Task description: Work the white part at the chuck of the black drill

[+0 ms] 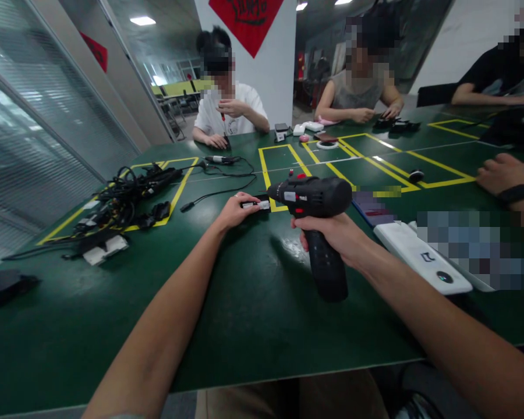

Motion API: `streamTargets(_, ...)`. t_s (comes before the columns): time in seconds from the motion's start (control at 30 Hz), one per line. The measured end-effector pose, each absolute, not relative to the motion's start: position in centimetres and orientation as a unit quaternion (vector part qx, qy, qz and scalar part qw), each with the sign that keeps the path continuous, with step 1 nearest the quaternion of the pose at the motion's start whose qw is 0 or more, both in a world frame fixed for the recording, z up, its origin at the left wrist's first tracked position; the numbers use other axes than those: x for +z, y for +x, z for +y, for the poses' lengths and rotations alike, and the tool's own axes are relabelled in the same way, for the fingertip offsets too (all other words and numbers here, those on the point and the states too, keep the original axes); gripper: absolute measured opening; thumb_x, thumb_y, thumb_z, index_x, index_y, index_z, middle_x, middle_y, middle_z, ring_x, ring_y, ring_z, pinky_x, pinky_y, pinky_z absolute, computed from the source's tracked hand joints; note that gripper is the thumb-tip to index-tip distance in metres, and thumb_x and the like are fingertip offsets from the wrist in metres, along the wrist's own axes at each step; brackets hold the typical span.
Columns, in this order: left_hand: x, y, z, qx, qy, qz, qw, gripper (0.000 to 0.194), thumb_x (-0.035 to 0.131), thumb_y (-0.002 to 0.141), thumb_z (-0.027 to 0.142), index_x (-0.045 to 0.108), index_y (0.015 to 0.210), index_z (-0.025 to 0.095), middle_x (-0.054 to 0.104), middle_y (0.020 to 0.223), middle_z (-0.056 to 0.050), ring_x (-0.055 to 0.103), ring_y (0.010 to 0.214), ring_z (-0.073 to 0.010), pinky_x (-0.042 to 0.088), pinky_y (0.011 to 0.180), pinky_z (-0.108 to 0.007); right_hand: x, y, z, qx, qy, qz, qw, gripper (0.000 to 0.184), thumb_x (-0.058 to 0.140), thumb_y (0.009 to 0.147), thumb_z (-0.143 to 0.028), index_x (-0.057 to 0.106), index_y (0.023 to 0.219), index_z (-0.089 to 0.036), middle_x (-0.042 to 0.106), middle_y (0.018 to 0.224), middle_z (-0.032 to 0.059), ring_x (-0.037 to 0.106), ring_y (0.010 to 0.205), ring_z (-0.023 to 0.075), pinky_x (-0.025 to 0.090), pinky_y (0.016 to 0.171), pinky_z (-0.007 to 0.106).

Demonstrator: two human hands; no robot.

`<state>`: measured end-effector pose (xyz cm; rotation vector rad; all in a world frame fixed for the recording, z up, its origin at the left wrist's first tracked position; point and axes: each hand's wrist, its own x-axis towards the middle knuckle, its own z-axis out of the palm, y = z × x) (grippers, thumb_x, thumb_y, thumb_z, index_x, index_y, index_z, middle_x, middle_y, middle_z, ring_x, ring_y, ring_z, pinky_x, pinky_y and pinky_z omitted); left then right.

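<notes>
My right hand (321, 230) is wrapped round the grip of a black cordless drill (317, 196) with red parts. The drill lies level above the table, its thin bit pointing left. Just under and left of the bit, my left hand (238, 209) is closed on a small black box-like part with a white label (261, 204), holding it against the green tabletop. The tip of the bit is close above this part; whether they touch I cannot tell.
Tangled black cables (131, 195) lie to the left, with a loose cable (213, 201) nearer the middle. On the right are a white device (423, 256) and a phone (373, 208). Several people sit round the table (244, 326); a co-worker's hand (506, 174) rests at the right.
</notes>
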<state>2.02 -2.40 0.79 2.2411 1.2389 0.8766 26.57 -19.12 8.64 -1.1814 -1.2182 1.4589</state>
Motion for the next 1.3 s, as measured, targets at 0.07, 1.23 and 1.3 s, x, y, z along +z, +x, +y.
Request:
streamTargets(0.07,0.8,1.5,-2.1,0.329,0.801,0.454,0.21,0.039,0.067,0.076,0.045,0.075,0.103,0.018,0.065,0.104,-0.008,0.058,0.1,-0.023,0.046,0.095,-0.038,8.7,26.4,-19.5,0.591,-0.471,-0.507,0.414,0.016,0.067,0.069,-0.028,0.064,0.08,-0.016,0.06,0.053,0.0015,0.053,0.046,0.014,0.04,0.045,0.026)
streamTargets(1.23,0.0,1.0,-0.9,0.343,0.771,0.475,0.251,0.038,0.066,0.074,0.043,0.075,0.102,0.019,0.07,0.111,-0.008,0.06,0.107,-0.0248,0.042,0.103,-0.038,6.6,25.7,-19.3,0.527,-0.466,-0.607,0.37,0.006,0.062,0.077,-0.023,0.066,0.075,-0.019,0.062,0.053,0.0009,0.058,0.051,0.0174,0.043,0.054,0.031)
streamTargets(1.3,0.0,1.1,-1.0,0.346,0.765,0.48,0.253,0.036,0.066,0.074,0.041,0.075,0.101,0.019,0.07,0.111,-0.008,0.06,0.107,-0.0252,0.042,0.103,-0.038,6.7,25.6,-19.4,0.525,-0.461,-0.611,0.372,0.004,0.062,0.077,-0.022,0.065,0.076,-0.02,0.061,0.053,0.0001,0.058,0.051,0.0171,0.043,0.053,0.031)
